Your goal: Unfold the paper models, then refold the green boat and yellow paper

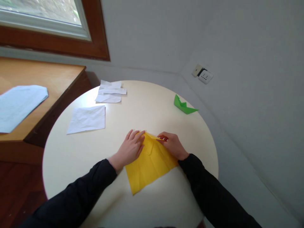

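A creased sheet of yellow paper (pixel 150 167) lies on the round table in front of me, its upper edge partly folded. My left hand (pixel 131 145) rests on the upper left of the sheet, fingers spread and pressing on it. At the upper right, my right hand (pixel 173 144) pinches a raised flap of the yellow paper between thumb and fingers. The sheet's upper left edge is hidden beneath the left hand, and part of its right side lies behind the right hand.
A green paper boat (pixel 185 106) stands near the table's far right edge. White paper sheets (pixel 86 119) lie at the left and back of the round table (pixel 78 171). A wooden desk (pixel 54 74) with a pale folded sheet (pixel 21 106) adjoins on the left. A wall socket (pixel 205 76) is behind.
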